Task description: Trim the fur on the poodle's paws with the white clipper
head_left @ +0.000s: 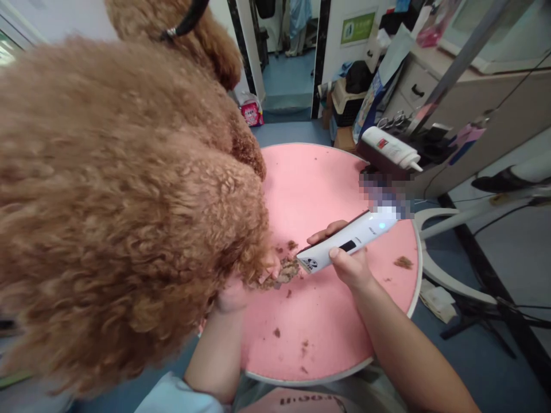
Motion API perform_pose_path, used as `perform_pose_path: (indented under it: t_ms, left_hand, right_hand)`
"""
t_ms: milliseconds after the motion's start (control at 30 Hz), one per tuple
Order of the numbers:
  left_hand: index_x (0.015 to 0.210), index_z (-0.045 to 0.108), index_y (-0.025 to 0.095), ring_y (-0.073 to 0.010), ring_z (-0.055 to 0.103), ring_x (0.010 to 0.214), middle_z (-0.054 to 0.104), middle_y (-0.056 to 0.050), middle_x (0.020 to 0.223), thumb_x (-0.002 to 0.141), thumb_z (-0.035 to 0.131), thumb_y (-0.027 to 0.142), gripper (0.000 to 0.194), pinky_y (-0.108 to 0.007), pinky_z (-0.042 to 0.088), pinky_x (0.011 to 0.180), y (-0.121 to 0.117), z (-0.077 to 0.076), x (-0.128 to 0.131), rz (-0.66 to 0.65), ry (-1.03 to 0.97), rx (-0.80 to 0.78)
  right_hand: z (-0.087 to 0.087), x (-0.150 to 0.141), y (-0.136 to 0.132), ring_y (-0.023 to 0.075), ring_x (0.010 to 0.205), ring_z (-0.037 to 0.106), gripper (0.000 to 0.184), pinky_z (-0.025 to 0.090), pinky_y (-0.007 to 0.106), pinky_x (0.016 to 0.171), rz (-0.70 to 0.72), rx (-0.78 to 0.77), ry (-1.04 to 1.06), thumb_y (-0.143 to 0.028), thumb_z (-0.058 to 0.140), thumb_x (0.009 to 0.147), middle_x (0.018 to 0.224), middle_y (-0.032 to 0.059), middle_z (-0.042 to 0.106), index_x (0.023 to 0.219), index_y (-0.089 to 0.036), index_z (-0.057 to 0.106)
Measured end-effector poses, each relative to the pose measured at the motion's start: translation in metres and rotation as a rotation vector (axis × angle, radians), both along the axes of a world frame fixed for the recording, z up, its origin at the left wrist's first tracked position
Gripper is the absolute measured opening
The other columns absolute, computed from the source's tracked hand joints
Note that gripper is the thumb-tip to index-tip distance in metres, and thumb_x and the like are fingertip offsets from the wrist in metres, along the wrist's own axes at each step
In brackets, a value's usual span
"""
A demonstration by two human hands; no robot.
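Observation:
A curly brown dog [120, 189] stands on a round pink table [327, 332], filling the left of the view. My right hand [348, 264] grips a white electric clipper [348, 241], its blade end at the dog's paw [279, 272]. My left hand [235, 292] is wrapped round that paw from below, mostly hidden under the fur. A clump of cut fur lies at the paw.
Small tufts of cut fur [403, 263] are scattered on the pink top. A white bottle [390, 148] and scissors [394, 121] lie on a stand at the table's far right. A metal grooming arm [456, 69] rises there. Cabinets and a doorway stand behind.

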State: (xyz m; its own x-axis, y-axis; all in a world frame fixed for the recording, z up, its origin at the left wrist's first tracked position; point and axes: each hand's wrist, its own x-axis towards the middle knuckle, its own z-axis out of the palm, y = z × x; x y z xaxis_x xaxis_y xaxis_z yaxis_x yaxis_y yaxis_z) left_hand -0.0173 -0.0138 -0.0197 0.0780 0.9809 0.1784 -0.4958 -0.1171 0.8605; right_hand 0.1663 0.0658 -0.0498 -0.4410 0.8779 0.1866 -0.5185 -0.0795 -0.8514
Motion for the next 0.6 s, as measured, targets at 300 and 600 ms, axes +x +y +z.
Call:
perform_pose_path:
  t_ms: [300,600]
  left_hand:
    - [0.076,0.067,0.023,-0.0141,0.04,0.054,0.039,0.002,0.05,0.079,0.053,0.058,0.038,-0.029,0.033,0.056,-0.003,-0.004,0.001,0.045,-0.004,-0.024]
    - [0.076,0.065,0.021,-0.0134,0.04,0.054,0.037,0.002,0.05,0.084,0.048,0.054,0.038,-0.028,0.032,0.055,-0.006,-0.006,-0.001,-0.017,-0.018,-0.007]
  right_hand:
    - [0.012,0.0,-0.007,0.0237,0.088,0.071,0.035,0.059,0.046,0.077,0.019,0.097,-0.026,-0.039,0.073,0.074,0.094,0.0044,0.071,0.092,-0.026,0.046]
    - [0.012,-0.006,-0.012,0.0224,0.088,0.071,0.035,0.06,0.043,0.076,0.113,0.067,-0.011,-0.038,0.074,0.072,0.094,0.0043,0.07,0.092,-0.025,0.049]
